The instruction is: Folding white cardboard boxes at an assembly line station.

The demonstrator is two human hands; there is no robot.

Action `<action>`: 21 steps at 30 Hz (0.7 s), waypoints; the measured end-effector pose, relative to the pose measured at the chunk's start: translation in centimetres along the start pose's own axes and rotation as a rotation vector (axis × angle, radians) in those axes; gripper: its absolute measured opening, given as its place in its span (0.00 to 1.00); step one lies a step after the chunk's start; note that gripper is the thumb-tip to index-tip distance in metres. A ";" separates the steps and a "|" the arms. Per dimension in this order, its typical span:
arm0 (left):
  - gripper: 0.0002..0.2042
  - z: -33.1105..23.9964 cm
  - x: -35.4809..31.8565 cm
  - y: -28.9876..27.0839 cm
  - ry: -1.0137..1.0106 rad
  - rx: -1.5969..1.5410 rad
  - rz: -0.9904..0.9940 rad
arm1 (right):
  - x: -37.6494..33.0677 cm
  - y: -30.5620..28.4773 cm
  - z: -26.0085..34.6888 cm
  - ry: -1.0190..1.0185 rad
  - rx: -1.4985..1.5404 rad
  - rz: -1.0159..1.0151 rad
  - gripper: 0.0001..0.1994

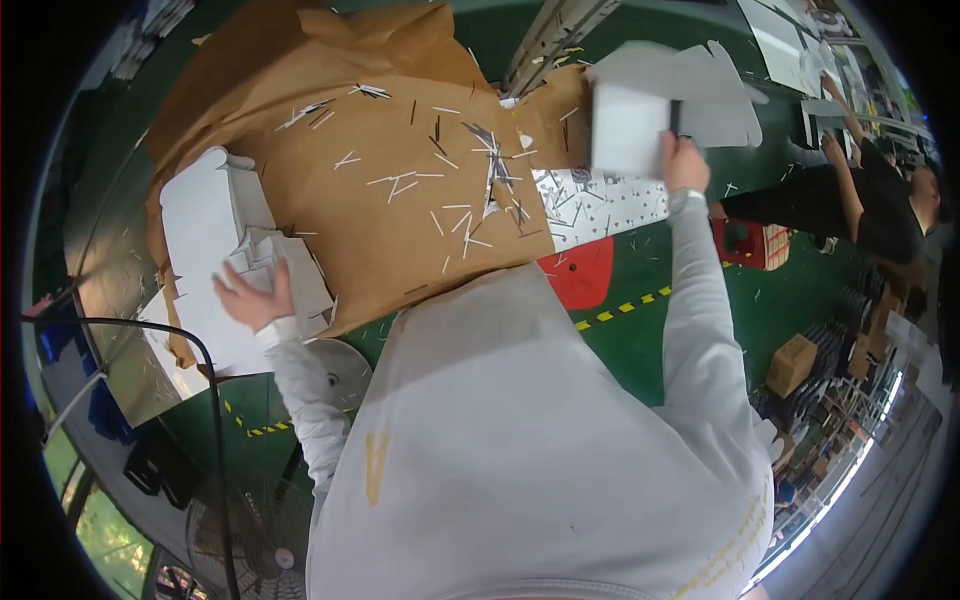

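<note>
My left hand (pixel 255 296) lies with its fingers spread on a pile of white die-cut cardboard blanks (pixel 208 220), at the left end of a table covered in brown paper (pixel 370 215). Out to the far right, my right hand (pixel 685 164) grips the edge of a white cardboard piece (pixel 628 125), which is smeared by motion. Just beyond that piece are pale grey-white cut flaps (pixel 712 90); whether they join it I cannot tell. Narrow white and dark offcut strips (pixel 490 165) lie scattered over the brown paper between my hands.
A metal post (pixel 550 45) rises at the table's far edge. Near my right arm are a white perforated plate (pixel 590 208), a red stool seat (pixel 582 275) and a red crate (pixel 750 244). A black cable (pixel 212 400) hangs at left. Another person (pixel 840 205) works at right.
</note>
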State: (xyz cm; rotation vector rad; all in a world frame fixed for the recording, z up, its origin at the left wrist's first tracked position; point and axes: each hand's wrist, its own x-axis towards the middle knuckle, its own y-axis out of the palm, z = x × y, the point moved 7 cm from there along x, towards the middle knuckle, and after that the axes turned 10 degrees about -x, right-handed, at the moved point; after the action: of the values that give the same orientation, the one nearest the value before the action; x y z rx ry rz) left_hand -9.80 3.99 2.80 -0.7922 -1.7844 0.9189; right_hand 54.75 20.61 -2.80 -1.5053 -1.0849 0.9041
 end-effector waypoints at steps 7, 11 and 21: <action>0.37 3.2 -5.1 1.9 -0.075 0.070 0.315 | -4.1 4.1 7.8 -0.084 0.929 -0.084 0.11; 0.26 0.5 -6.8 1.6 -0.018 -0.113 0.370 | -19.8 0.7 30.8 -0.548 1.038 0.864 0.24; 0.20 -10.9 -5.1 -5.4 0.007 -0.430 0.133 | -22.5 -6.5 34.2 -0.426 1.762 1.259 0.16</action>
State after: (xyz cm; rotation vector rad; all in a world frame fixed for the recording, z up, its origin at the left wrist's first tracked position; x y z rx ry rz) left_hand 1.47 -0.33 8.07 -1.1951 -1.9701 0.6168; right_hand 14.70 10.04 -2.79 -0.2048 0.7440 2.1681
